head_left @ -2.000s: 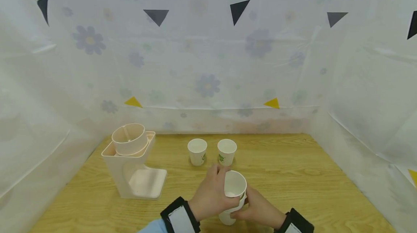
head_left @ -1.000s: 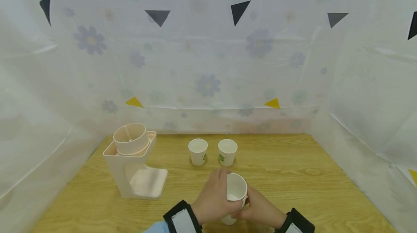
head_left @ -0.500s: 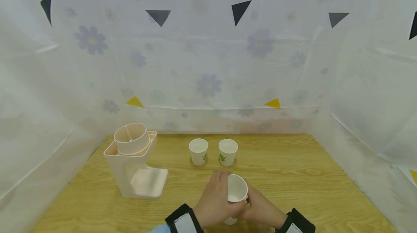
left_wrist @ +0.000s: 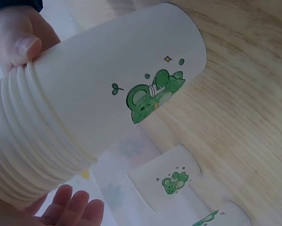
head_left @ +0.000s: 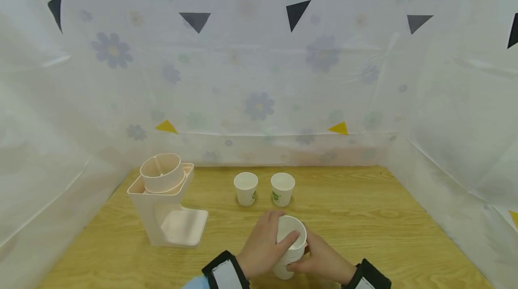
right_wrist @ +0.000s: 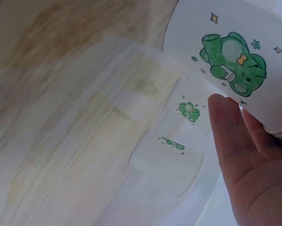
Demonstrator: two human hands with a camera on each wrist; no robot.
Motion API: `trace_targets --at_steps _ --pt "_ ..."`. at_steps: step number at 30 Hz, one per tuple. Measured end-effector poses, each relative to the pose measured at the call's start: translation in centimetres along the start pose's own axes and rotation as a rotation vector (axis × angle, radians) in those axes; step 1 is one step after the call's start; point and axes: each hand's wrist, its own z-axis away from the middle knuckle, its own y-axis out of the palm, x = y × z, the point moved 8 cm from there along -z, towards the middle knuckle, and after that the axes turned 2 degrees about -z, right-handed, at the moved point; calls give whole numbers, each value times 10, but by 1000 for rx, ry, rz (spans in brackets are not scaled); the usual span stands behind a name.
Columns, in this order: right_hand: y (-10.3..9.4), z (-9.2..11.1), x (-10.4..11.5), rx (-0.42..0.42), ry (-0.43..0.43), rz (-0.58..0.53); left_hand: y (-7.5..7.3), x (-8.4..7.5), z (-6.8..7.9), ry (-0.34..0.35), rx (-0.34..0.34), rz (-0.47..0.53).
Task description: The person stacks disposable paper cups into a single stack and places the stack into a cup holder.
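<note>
A stack of nested white paper cups point(head_left: 296, 254) stands upright near the table's front edge. My left hand point(head_left: 261, 248) grips its upper part from the left, thumb lying over the mouth of the top cup. From the right, lower down, my right hand point(head_left: 325, 255) holds the stack with its thumb in front. Several close-set rims show in the left wrist view, above the lowest cup's wall point(left_wrist: 94, 80) with its green animal print. The right wrist view shows a green bear on the cup wall point(right_wrist: 273, 70), beside my right fingers point(right_wrist: 226, 127). The left palm is hidden.
Two separate paper cups, a left one point(head_left: 245, 189) and a right one point(head_left: 282, 189), stand upright behind the hands. A cream coffee-maker-shaped stand point(head_left: 162, 210) with a round top cup is at left. White patterned sheets point(head_left: 259, 77) enclose the wooden table point(head_left: 356, 217).
My left thumb has moved up from the front of the stack onto the top cup's mouth, and the rims below now show. My right hand has stayed nearly in place.
</note>
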Motion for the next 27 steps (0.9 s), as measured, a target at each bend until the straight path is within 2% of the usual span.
trace_targets --at_steps 4,8,13,16,20,27 --pt "-1 -1 0 -17 -12 19 -6 11 -12 -42 -26 -3" --pt "-2 -2 1 -32 -13 30 -21 31 -32 -127 -108 -24" --pt "-3 0 -1 -21 26 5 -41 62 -58 -230 -263 -160" --pt "-3 0 -1 -14 41 -10 -48 77 -68 -276 -311 -244" --pt "-3 0 -2 -14 44 -9 -50 88 -78 -292 -309 -326" --pt "-2 -1 -2 -16 19 9 -38 110 -89 -328 -202 -421"
